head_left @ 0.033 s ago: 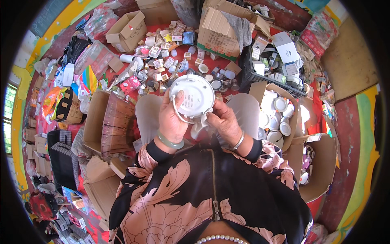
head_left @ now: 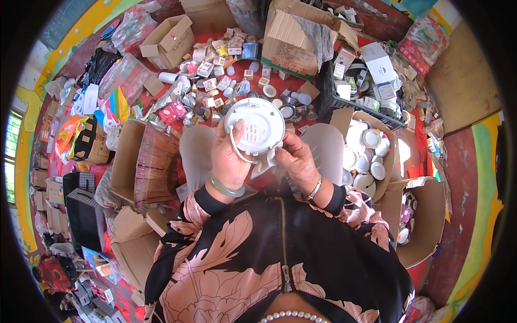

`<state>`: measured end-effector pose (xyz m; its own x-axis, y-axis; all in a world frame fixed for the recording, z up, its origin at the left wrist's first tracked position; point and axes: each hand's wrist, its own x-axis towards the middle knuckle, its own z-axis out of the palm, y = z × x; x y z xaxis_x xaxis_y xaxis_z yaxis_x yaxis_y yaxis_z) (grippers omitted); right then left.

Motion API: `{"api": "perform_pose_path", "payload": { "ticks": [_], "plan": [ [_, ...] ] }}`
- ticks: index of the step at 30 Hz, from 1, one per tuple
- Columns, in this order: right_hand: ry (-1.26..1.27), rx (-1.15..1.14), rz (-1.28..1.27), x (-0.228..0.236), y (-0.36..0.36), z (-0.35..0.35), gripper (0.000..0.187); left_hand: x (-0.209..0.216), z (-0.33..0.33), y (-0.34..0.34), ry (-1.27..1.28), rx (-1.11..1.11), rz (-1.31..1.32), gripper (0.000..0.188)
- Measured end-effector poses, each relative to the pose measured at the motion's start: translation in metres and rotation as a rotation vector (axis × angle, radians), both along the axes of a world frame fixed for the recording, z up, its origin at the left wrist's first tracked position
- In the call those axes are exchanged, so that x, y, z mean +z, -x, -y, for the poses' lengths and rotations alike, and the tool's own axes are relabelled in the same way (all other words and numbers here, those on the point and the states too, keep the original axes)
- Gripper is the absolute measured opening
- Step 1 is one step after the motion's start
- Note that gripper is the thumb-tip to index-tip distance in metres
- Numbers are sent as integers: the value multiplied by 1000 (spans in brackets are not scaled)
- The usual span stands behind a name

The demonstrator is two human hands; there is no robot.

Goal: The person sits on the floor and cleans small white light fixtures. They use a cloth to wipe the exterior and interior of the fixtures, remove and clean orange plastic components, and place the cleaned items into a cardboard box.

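My left hand [head_left: 229, 153] is closed on a round white downlight [head_left: 262, 119], its thumb lying across the flat back with printed text. A white cable [head_left: 235, 145] loops from the light's left side down under it. At the lower right rim my right hand [head_left: 296, 156] pinches a crumpled whitish cloth [head_left: 263, 166] against the edge. The light is held above my lap, its printed back facing up. The fingertips behind the light are hidden.
An open carton [head_left: 353, 116] of round white lights stands to my right, with another carton [head_left: 425, 231] nearer. Beyond it sits a black crate [head_left: 327, 91] of boxes. Small boxes and bulbs litter the red floor ahead. At left is an open brown carton [head_left: 128, 161].
The cloth under the light's rim has shifted slightly, and my right hand has moved a little with it. The light stays in my left hand.
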<state>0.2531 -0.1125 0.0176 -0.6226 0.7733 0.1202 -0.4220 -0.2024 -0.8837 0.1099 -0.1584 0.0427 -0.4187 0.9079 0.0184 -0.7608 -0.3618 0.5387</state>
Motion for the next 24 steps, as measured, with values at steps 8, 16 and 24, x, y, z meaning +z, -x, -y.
{"api": "perform_pose_path", "payload": {
  "ticks": [8,16,24],
  "plan": [
    [-21,-280,31,22,-4,-32,11,-6,8,-16,4,-116,-8,32],
    [-1077,-573,435,49,-20,-40,32,-6,-2,-3,46,-302,263,38],
    [-1535,41,752,50,-3,-15,54,-2,1,-6,-19,-496,193,52]
  ]
}}
